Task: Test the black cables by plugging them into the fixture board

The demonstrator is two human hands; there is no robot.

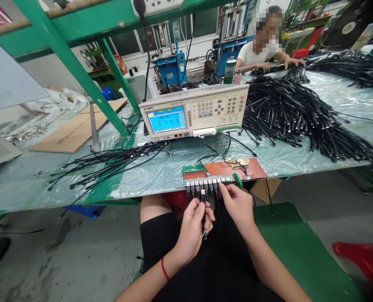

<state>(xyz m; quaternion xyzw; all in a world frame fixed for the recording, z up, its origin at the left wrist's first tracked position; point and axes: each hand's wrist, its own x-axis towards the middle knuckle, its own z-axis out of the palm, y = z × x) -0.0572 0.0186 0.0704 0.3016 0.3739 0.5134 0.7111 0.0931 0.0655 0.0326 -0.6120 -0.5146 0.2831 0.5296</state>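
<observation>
My left hand [191,228], a red string round its wrist, is closed on several black USB cables below the table edge. One bare USB plug [203,192] sticks up from that bunch. At the row of white ports [225,180] on the test board [214,168], my right hand [240,207] pinches with thumb and forefinger; its fingers hide most of what they hold, apparently a cable plug. Several black plugs [192,187] sit in the ports to the left of it. Thin black leads run from the board to the cable tester [199,110], whose blue screen is lit.
Loose black cables [110,161] lie at left, and a big heap of them [287,111] covers the right side. A green frame post [76,67] slants across the left. Across the table a person [262,52] handles cables. A red stool [359,251] stands low at right.
</observation>
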